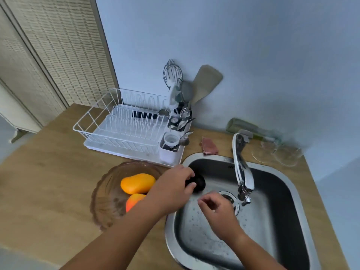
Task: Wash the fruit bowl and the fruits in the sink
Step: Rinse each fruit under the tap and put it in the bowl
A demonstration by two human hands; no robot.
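— Item one, fruit bowl [109,191]?
— Clear ribbed glass, on the wooden bench [48,182] just left of the sink [282,221]. Inside: one yellow-orange fruit [137,183], one orange-red fruit [133,201] below it, partly hidden by the left forearm.
— Item two, left hand [171,190]?
— Over the sink's left rim, fingers curled around a dark round fruit [198,185]; possibly an avocado, too shadowed to confirm.
— Right hand [216,207]?
— Inside the basin, near the drain [229,199]. Fingers loosely bent, thumb and forefinger close together, holding nothing visible.
— Sink fittings?
— Steel basin, beaded with droplets. Faucet [243,172] angled over the drain; running water not discernible.
— Remaining stock on bench?
— White wire dish rack [124,129] behind the bowl, with a cutlery caddy [171,145] at its right end holding spoons, a whisk [172,74] and a spatula [206,80]. Pink cloth [209,146] behind the sink. Clear glassware [276,152] at far right, blurred.
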